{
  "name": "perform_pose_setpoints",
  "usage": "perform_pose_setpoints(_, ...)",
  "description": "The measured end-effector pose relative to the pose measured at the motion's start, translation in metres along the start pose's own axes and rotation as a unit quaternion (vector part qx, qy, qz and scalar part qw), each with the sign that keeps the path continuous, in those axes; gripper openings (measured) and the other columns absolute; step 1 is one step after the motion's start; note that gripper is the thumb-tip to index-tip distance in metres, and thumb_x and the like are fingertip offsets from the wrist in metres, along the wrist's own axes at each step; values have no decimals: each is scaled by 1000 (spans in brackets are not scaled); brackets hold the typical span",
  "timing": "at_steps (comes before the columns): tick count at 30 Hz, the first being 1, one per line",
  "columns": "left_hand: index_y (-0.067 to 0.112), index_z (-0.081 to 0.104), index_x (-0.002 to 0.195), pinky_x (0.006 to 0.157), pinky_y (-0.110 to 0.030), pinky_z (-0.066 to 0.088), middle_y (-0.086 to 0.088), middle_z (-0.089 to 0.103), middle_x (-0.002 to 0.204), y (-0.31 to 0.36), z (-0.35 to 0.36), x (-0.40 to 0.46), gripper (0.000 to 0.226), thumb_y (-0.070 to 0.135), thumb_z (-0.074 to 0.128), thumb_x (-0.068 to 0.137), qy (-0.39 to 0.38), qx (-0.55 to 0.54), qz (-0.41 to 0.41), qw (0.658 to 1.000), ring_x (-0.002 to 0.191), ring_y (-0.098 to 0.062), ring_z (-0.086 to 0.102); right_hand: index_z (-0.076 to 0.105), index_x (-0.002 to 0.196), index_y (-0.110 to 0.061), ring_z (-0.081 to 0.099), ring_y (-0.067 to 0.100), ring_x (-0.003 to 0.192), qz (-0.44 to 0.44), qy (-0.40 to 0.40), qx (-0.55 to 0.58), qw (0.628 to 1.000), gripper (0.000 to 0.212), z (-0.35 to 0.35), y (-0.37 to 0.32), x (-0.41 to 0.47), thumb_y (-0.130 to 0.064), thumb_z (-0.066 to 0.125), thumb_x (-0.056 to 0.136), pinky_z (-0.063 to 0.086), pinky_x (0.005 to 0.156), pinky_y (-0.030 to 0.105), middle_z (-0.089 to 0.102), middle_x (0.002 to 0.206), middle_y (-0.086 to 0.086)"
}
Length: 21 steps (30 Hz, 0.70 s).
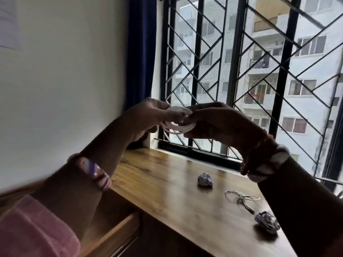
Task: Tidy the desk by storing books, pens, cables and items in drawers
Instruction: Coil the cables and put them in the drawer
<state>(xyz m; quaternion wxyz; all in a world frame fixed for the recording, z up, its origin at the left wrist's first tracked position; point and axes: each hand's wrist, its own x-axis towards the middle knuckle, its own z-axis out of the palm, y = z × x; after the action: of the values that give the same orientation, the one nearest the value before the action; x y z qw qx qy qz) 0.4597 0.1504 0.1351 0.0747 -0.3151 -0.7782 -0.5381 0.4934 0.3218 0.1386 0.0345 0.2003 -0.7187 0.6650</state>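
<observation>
Cable coil (177, 123), white, held above the bench (167, 182).
Left hand (146, 117) and right hand (219, 125) both have their grip closed on it.

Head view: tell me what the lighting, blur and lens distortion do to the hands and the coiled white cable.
Head view: strong backlight from the window leaves the left hand and right hand dark, almost silhouettes; the coiled white cable between them stays bright but soft; the near pink sleeve is smeared by blur; the wide lens bends the desk edge and window bars.
</observation>
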Motion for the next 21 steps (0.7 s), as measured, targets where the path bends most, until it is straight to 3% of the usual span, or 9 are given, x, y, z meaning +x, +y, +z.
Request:
perform_pose_setpoints(3, 17, 74, 69, 37, -10, 20, 10, 58, 51, -1, 2, -12, 28, 42, 62, 67, -51, -228, -68, 970, 41, 1, 37, 61, 84, -11, 67, 12, 60, 49, -36, 128, 990, 27, 8, -2, -3, -3, 61, 59, 57, 62, 26, 70, 72, 4)
perform_pose_setpoints(6, 17, 64, 62, 34, -8, 21, 9, 53, 47, 2, 13, -16, 34, 46, 55, 77, -25, -354, -120, 927, 36, 1, 37, 60, 93, -16, 67, 13, 62, -9, -42, 143, 989, 37, 14, 0, -8, -2, 63, 59, 57, 64, 25, 70, 74, 5)
perform_pose_setpoints(8, 15, 57, 63, 32, -7, 24, 7, 48, 44, 3, 18, -17, 35, 44, 56, 84, 29, -332, -150, 931, 32, -1, 35, 63, 105, -17, 64, 18, 70, -59, -36, 3, 998, 41, 16, 0, -13, -2, 67, 67, 56, 66, 24, 67, 83, 12)
perform_pose_setpoints(11, 15, 57, 62, 32, -9, 26, 5, 44, 49, 6, 27, -18, 39, 44, 53, 88, 76, -233, -151, 958, 35, -4, 34, 66, 108, -11, 66, 21, 76, -145, 48, -155, 976, 32, 19, 0, -18, -6, 69, 77, 57, 65, 25, 66, 88, 12)
perform_pose_setpoints(15, 18, 56, 65, 39, -17, 29, 4, 47, 63, 9, 38, -17, 44, 52, 46, 90, 66, -142, -110, 981, 53, -8, 37, 70, 87, -2, 65, 14, 62, -191, 126, -125, 965, 9, 17, 3, -20, -1, 68, 78, 57, 60, 29, 68, 77, 9)
perform_pose_setpoints(17, 19, 55, 64, 41, -17, 29, 4, 45, 60, 9, 42, -15, 45, 53, 43, 91, 65, -91, -63, 992, 49, -6, 36, 67, 79, -6, 64, 19, 65, -195, 141, -120, 963, 3, 14, 6, -21, -5, 66, 81, 58, 60, 36, 66, 77, 11)
perform_pose_setpoints(19, 19, 55, 63, 36, -14, 28, 3, 42, 57, 10, 46, -13, 42, 49, 44, 91, 58, -63, -12, 996, 40, -2, 32, 65, 80, -2, 64, 22, 65, -191, 161, -101, 963, 9, 10, 7, -21, -11, 64, 84, 58, 54, 37, 65, 78, 15)
perform_pose_setpoints(21, 13, 59, 78, 34, -13, 26, 2, 42, 58, 8, 52, -6, 34, 42, 49, 91, 51, -27, 26, 998, 36, 0, 31, 63, 81, 1, 62, 21, 61, -186, 194, -80, 960, 14, 2, 8, -17, -11, 61, 87, 55, 48, 32, 62, 75, 16)
